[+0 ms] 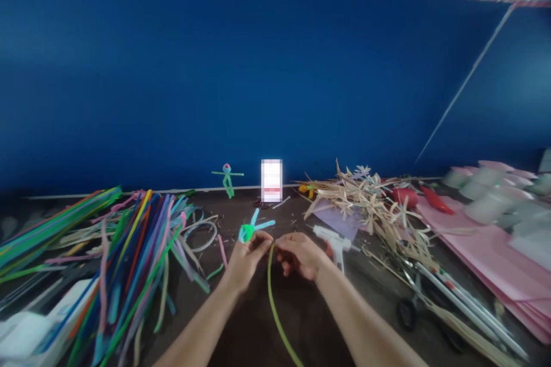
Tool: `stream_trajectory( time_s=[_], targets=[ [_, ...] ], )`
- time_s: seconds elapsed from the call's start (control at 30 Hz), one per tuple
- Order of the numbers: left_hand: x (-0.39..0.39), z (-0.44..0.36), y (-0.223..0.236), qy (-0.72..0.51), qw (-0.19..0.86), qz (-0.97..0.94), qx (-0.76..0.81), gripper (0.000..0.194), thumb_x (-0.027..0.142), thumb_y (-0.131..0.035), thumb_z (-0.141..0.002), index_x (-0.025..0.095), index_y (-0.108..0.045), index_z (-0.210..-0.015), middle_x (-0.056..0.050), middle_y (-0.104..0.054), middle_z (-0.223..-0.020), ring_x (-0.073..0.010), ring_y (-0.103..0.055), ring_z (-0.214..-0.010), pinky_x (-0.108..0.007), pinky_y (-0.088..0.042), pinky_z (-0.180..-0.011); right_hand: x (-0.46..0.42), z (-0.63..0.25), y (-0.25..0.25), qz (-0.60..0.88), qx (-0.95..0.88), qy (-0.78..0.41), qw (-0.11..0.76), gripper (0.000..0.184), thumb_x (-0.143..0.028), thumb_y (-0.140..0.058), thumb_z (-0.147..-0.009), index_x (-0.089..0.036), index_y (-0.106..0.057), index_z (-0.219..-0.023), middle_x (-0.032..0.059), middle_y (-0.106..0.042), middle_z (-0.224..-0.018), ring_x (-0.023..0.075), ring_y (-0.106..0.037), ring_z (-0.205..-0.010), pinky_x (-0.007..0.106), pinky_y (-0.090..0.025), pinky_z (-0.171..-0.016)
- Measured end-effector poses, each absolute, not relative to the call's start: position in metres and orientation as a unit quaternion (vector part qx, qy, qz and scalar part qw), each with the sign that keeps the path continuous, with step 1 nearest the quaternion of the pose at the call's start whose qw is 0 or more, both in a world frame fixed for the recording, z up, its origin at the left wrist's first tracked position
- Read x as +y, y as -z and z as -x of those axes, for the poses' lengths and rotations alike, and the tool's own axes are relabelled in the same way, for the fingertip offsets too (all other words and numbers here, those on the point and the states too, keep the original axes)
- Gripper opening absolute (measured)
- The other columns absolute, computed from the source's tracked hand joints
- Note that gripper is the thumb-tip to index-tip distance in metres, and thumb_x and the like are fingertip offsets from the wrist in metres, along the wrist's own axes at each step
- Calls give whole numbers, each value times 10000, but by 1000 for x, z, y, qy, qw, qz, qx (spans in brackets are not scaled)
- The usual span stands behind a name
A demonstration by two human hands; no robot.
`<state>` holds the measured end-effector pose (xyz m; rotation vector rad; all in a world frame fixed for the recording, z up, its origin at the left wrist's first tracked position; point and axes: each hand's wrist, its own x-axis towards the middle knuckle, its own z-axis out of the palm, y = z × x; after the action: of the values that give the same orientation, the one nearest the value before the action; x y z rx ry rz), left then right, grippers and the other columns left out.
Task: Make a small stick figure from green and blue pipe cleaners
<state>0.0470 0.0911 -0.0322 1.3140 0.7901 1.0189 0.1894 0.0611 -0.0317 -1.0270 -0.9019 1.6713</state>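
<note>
The left hand has its grip pressed together, pinching a small bright green pipe-cleaner knot with two pale blue pipe-cleaner ends fanning out above it. The right hand sits just beside it, fingertips closed on the top of a long olive-green strand that curves down over the dark desk toward the bottom of the view. The knot and the strand's top are almost touching, held between the hands at the desk's middle. To the left lies a big fan of multicoloured pipe cleaners; to the right, near the right hand, a white hot glue gun rests by a lilac paper sheet. Farther right are a heap of dried straw-like strips, black-handled scissors and stacked pink paper — and a small pipe-cleaner figure stands against the blue wall.
</note>
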Motion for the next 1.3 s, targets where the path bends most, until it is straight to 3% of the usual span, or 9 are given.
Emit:
stream_trajectory(
  time_s=[0.2, 0.4, 0.53, 0.6, 0.8, 0.97, 1.3],
  targets=[
    [91, -49, 35, -478, 604, -535, 348, 186, 305, -649, -622, 140, -592, -687, -6, -553, -652, -135, -516, -643, -248, -399, -634, 59, -182, 25, 483, -434, -581, 490, 267, -380, -589, -642, -137, -500, -576, -44, -515, -472, 60, -449, -304, 179, -355, -319],
    [92, -51, 39, -478, 590, -539, 363, 160, 276, -648, -621, 137, -596, -683, 5, -549, -632, -118, -500, -617, -228, -388, -611, 54, -177, 22, 576, -552, -389, 460, 167, -244, -479, -712, -154, -505, -574, -57, -457, -397, 67, -448, -345, 163, -309, -367],
    [92, -51, 37, -470, 607, -524, 369, 152, 268, -657, -602, 133, -598, -643, 14, -540, -599, -106, -490, -588, -218, -386, -587, 51, -177, 21, 587, -619, -221, 472, 127, -197, -496, -693, -159, -531, -577, -29, -512, -495, 87, -465, -471, 188, -346, -477],
    [93, -50, 36, -472, 609, -515, 375, 166, 280, -660, -598, 136, -603, -658, 15, -543, -598, -107, -494, -580, -223, -393, -583, 50, -177, 20, 577, -626, -199, 486, 135, -210, -494, -708, -161, -545, -594, -18, -530, -542, 97, -476, -515, 198, -361, -517],
    [93, -50, 35, -493, 631, -482, 354, 208, 302, -665, -603, 135, -583, -696, 22, -530, -587, -98, -491, -542, -227, -406, -546, 56, -178, 22, 531, -507, -422, 532, 182, -305, -498, -729, -148, -545, -649, -39, -488, -458, 84, -468, -398, 186, -364, -404],
    [90, -51, 32, -481, 685, -441, 322, 199, 270, -683, -593, 142, -563, -689, 28, -538, -609, -96, -518, -547, -225, -412, -540, 58, -179, 27, 445, -405, -611, 515, 238, -353, -574, -675, -125, -534, -621, -29, -525, -516, 55, -458, -350, 171, -368, -344],
    [85, -51, 29, -438, 728, -437, 296, 205, 280, -677, -614, 151, -552, -713, 17, -568, -617, -121, -555, -543, -268, -450, -549, 58, -182, 31, 360, -335, -709, 505, 235, -342, -609, -656, -120, -534, -666, -25, -538, -508, 60, -468, -337, 180, -397, -316]
  ],
)
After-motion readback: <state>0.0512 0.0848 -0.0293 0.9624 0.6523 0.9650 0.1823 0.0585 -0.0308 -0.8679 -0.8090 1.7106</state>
